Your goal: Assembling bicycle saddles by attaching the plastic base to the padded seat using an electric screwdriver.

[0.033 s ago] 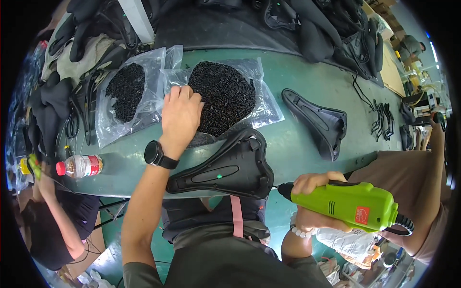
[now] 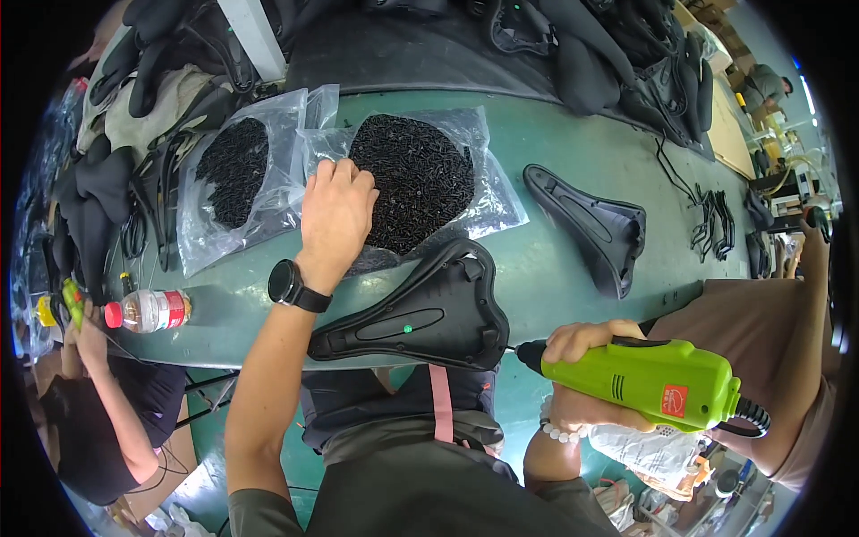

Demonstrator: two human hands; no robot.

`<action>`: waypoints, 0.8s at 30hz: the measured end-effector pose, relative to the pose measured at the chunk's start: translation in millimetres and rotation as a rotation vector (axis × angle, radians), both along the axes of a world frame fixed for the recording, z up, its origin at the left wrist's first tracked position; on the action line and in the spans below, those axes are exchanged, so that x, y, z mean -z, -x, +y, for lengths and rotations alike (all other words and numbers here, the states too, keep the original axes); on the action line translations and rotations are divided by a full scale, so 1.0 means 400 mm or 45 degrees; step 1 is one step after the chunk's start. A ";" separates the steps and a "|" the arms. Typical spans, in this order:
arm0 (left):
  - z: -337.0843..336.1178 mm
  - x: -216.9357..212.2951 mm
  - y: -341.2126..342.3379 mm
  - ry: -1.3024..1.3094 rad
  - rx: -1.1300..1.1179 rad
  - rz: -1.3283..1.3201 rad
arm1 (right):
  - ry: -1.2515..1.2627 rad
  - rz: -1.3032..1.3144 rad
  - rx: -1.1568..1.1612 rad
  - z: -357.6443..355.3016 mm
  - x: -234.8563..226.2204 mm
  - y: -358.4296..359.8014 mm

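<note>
My left hand (image 2: 338, 206), with a dark watch on its wrist, reaches onto the left edge of an open clear plastic bag of small black screws (image 2: 416, 179). Its fingers are curled together and the fingertips are hidden, so what they hold does not show. My right hand (image 2: 582, 376) grips a lime-green electric screwdriver (image 2: 667, 380) lying level, its bit pointing left. The bit's tip is right by the wide rear end of a black bicycle saddle (image 2: 420, 309), which lies underside up at the table's near edge, below the bag.
Another bag of black screws (image 2: 234, 174) lies to the left. A second upturned saddle (image 2: 591, 228) rests to the right, with black metal rails (image 2: 713, 228) beyond. A red-capped bottle (image 2: 152, 311) stands near the left edge. Saddle parts heap at the back; co-workers sit on both sides.
My hands, the screwdriver and the saddle stay practically where they were. At the far left, a co-worker's hand with a green tool has shifted slightly.
</note>
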State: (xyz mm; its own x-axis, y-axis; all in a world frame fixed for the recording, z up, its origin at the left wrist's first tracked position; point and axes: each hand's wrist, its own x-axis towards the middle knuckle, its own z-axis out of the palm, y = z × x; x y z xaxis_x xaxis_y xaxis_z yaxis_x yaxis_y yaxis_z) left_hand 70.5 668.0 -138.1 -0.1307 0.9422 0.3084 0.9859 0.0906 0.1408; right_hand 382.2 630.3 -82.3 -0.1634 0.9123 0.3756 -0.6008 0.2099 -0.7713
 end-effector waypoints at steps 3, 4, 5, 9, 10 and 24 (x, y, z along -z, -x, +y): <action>0.010 0.019 0.000 -0.170 0.008 -0.038 | -0.033 0.022 -0.025 0.000 0.005 -0.013; 0.009 0.021 0.003 -0.170 0.011 -0.035 | -0.033 0.026 -0.023 -0.001 0.005 -0.013; 0.007 0.021 0.002 -0.183 0.010 -0.069 | -0.013 0.064 -0.025 -0.002 0.006 -0.014; -0.021 -0.005 -0.048 -0.375 0.222 -0.467 | -0.015 0.033 -0.002 0.000 0.022 -0.017; -0.043 -0.019 -0.092 -0.336 0.308 -0.630 | -0.012 0.030 0.002 -0.002 0.024 -0.018; -0.164 0.006 -0.243 -0.135 0.756 -0.545 | -0.140 -0.233 -0.104 -0.018 -0.007 0.022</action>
State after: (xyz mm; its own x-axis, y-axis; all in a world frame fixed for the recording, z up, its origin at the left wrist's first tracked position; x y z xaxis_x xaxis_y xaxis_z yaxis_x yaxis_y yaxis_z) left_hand 167.6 602.6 -140.4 0.2624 0.8599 0.4379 0.7216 -0.4762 0.5025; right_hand 373.2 623.2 -79.6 -0.3094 0.8483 0.4297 -0.4715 0.2555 -0.8440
